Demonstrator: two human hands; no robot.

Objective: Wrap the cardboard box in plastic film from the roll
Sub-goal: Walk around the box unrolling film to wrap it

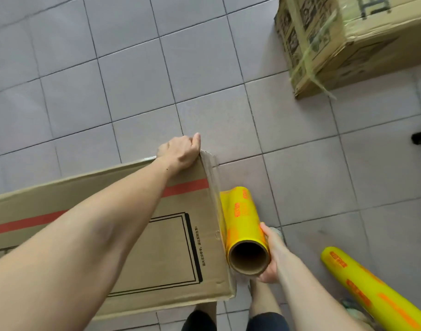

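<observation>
Head view looks steeply down, close over the floor (133,80), seemingly tilted.

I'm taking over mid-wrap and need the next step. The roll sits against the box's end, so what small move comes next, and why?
Probably draw the roll in the right hand down and around the end of the cardboard box. The film already clings along that end edge, and the left hand grips the far corner, steadying the box.

Light: bright, even, diffuse daylight tone.
Shadows: soft and faint on the grey tiled floor (133,80).
Glare: mild sheen on the glossy yellow plastic film roll (244,218).
Blur: slight softness at the upper right.
Distortion: wide-angle bending of tile lines towards the edges.
</observation>
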